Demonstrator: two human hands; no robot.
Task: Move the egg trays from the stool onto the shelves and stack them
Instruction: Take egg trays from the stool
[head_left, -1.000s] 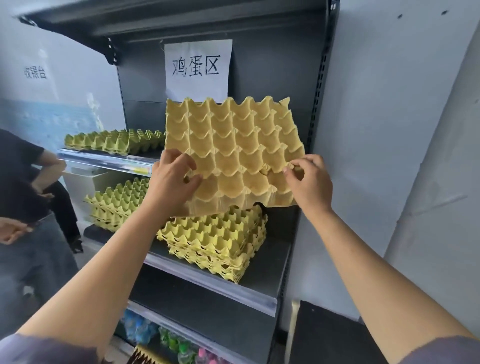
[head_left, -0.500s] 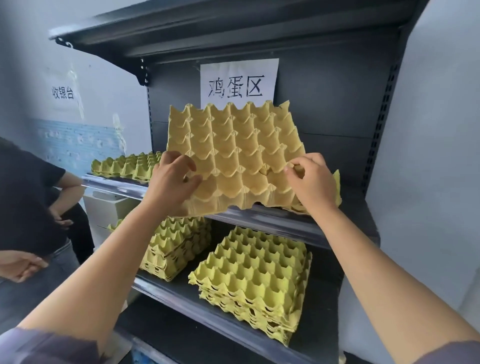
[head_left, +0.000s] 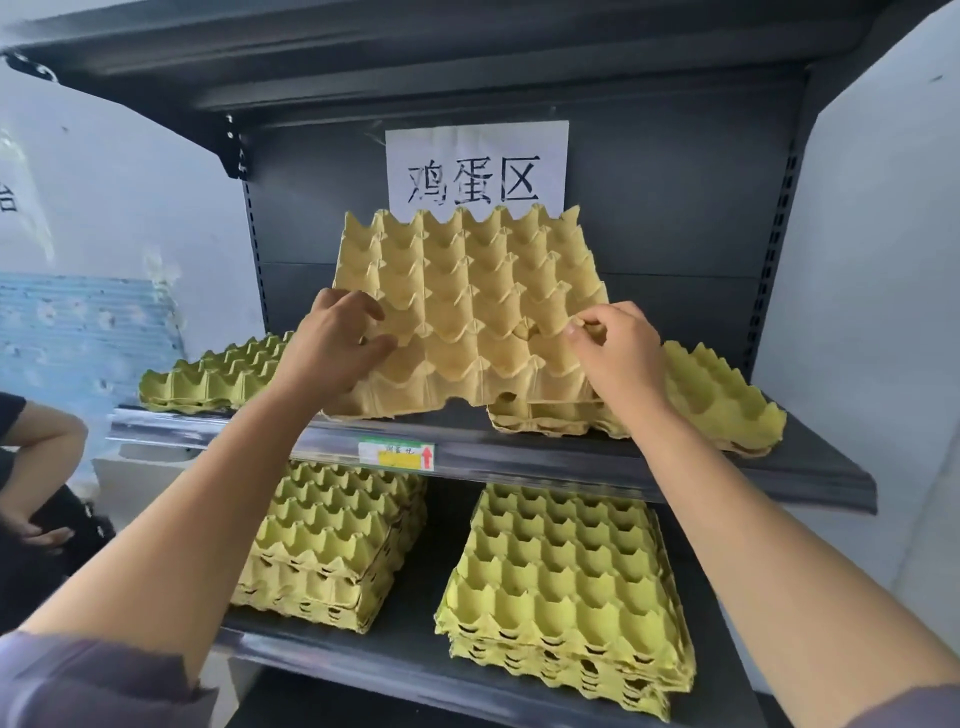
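Dark metal shelving (head_left: 675, 218) fills the frame against a pale wall, with a white paper sign (head_left: 477, 169) bearing three handwritten Chinese characters fixed to its back panel. At centre, a person holds a tan cardboard egg tray (head_left: 467, 270) over the upper shelf (head_left: 810, 462). The tray is tilted, its near edge down at the shelf and its far edge raised up to the foot of the sign. The left hand (head_left: 332, 348) grips the tray's near left part, fingers curled over the cups and thumb laid across them. The right hand (head_left: 618, 353) pinches a ridge near the tray's right side between thumb and forefinger. Yellow-green trays lie flat on the same shelf: a low pile at the left end (head_left: 218, 374) and a low pile at the right end (head_left: 722, 384), partly hidden behind the right wrist. A small price label (head_left: 397, 454) with a red arrow sits on the shelf's front rail. On the lower shelf (head_left: 405, 654), two taller stacks of yellow-green trays stand side by side, one to the left (head_left: 332, 535) and one to the right (head_left: 561, 582). A bystander's bare arm (head_left: 41, 431) shows at the left edge.
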